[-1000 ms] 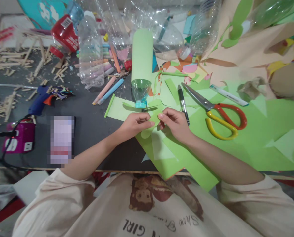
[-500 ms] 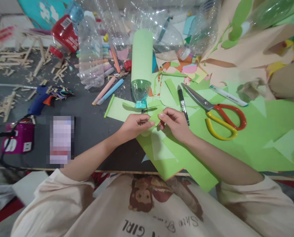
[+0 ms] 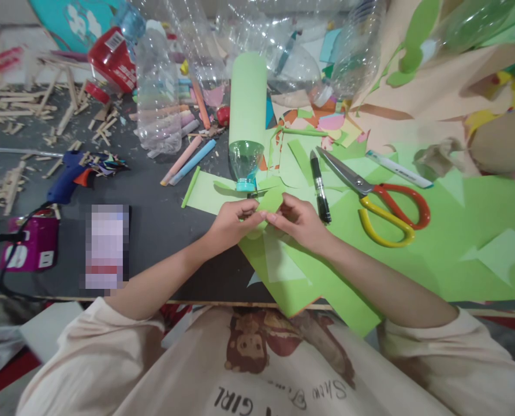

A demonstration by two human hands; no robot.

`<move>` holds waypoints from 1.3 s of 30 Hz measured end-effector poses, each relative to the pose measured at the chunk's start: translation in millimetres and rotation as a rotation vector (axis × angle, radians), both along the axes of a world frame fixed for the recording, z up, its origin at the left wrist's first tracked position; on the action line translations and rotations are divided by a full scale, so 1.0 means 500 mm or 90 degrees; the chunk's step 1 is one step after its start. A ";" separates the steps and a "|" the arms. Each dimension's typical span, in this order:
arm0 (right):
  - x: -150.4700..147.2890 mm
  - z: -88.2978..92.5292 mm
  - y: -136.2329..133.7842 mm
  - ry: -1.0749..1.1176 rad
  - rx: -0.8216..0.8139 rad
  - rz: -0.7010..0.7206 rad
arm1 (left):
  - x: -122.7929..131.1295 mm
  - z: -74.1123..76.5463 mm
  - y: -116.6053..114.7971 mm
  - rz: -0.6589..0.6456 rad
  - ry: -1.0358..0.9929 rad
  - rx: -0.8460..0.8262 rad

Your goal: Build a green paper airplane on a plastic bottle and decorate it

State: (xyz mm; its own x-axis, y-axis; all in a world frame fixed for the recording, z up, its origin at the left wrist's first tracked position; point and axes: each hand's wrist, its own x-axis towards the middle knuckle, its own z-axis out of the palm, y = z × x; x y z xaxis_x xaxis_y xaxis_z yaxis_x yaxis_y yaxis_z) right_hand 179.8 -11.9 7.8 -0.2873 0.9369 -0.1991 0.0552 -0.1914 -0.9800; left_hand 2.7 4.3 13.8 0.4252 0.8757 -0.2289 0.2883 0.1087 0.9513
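Note:
Between my two hands is a small piece of green paper point(image 3: 271, 199). My left hand point(image 3: 235, 222) pinches its left and lower side with thumb and fingers. From the other side my right hand point(image 3: 298, 222) pinches it, the two thumbs nearly meeting at its lower edge. Just beyond the hands lies a plastic bottle wrapped in light green paper point(image 3: 248, 98), its blue cap point(image 3: 246, 185) toward me. Large green paper sheets point(image 3: 348, 271) spread beneath my right forearm. A black pen point(image 3: 320, 188) rests to the right of my right hand.
Scissors with red and yellow handles point(image 3: 370, 193) lie open on the right, near a white marker point(image 3: 399, 169). Leftward are a phone point(image 3: 107, 245), a purple box point(image 3: 30, 245) and a blue glue gun point(image 3: 69, 173). Clear bottles point(image 3: 159, 92), paper scraps and wood sticks point(image 3: 28, 107) fill the back.
My right hand has shifted its hold: its thumb has moved down and left toward my left thumb. More of the green paper's upper face now shows.

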 end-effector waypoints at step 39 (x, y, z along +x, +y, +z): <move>0.002 -0.003 0.001 0.013 0.040 0.007 | 0.000 -0.013 -0.003 0.014 -0.067 0.048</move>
